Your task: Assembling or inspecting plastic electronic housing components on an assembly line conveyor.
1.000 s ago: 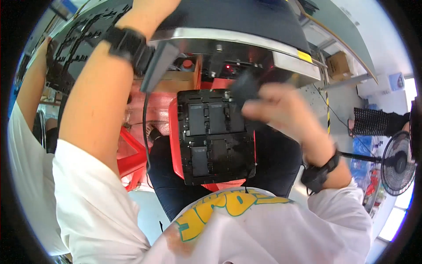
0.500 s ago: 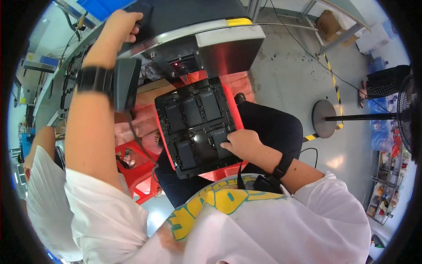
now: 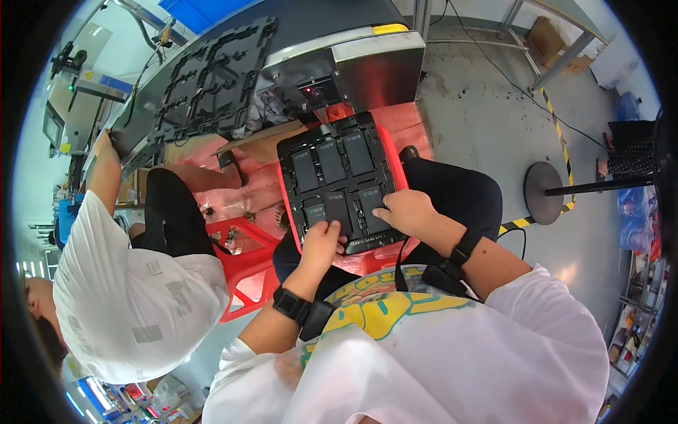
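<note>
A black tray (image 3: 305,194) with moulded slots rests over my lap on a red stool (image 3: 395,152). Flat black rectangular blocks (image 3: 359,153) sit in its slots in two rows. My left hand (image 3: 321,246) is at the tray's near edge, its fingers closed on a flat black block (image 3: 337,210) in the middle of the near row. My right hand (image 3: 409,213) grips the tray's right edge, thumb over the near right block (image 3: 369,201); its other fingertips are hidden.
A black conveyor belt (image 3: 318,21) runs along the far side, carrying a larger black slotted tray (image 3: 212,81). At the left a co-worker in a white shirt (image 3: 141,304) has a hand at the belt's edge. A fan base (image 3: 544,192) stands on the right floor.
My left hand has come back from the belt to the tray, and a block now fills the middle near slot. The larger tray on the belt appears farther right. My right hand still holds the edge.
</note>
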Motion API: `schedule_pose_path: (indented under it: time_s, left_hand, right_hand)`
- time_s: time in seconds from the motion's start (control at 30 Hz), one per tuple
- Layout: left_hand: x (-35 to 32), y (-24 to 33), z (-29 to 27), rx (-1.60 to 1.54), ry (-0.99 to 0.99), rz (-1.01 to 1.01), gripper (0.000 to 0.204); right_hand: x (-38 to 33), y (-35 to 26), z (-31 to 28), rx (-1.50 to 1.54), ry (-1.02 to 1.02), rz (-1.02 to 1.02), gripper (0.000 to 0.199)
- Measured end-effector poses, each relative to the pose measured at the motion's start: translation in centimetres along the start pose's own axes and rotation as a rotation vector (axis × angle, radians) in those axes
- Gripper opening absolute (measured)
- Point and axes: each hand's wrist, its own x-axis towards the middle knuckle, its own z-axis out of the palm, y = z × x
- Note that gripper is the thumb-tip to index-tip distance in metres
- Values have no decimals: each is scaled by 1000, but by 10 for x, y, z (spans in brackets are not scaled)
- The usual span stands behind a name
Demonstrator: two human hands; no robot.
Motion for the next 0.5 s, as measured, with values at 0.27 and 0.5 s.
schedule_pose_path:
  time_s: [0.27,0.5]
  left_hand:
    - [-2,16,-2,934,216,630,43]
    - [1,3,-7,931,53,946,71]
  right_hand:
    - [-4,-30,-67,144,255,-262,31]
    - [23,-77,-160,-91,953,-619,33]
